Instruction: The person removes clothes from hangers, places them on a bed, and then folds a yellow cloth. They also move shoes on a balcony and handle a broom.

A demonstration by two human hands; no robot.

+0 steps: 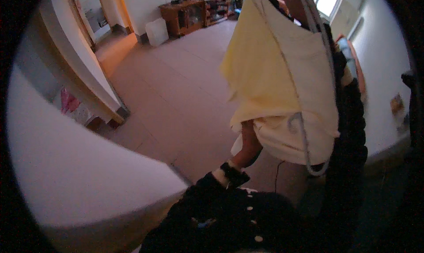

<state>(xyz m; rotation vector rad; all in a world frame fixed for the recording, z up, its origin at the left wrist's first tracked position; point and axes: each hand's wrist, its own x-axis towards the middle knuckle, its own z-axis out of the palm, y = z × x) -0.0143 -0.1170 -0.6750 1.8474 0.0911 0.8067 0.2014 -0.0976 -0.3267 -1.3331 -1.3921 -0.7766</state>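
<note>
A pale yellow garment (282, 72) with seams hangs in front of me, right of the middle. My left hand (250, 142) reaches up under its lower fold, and the cloth hides the fingers. High at the upper edge, my right hand (295, 6) is raised at the garment's top, which hangs from it; part of this hand is cut off by the picture's edge. A grey hanger (304, 142) lies against the cloth, its curved end low down and its grey bar running up the right side toward my right hand.
A white surface (101, 164) fills the near left. Tiled floor (176, 85) stretches to a brown wooden cabinet (183, 19) and a white bin (157, 32) at the back. A doorway (95, 19) opens far left. On the right stands a white wall (384, 76).
</note>
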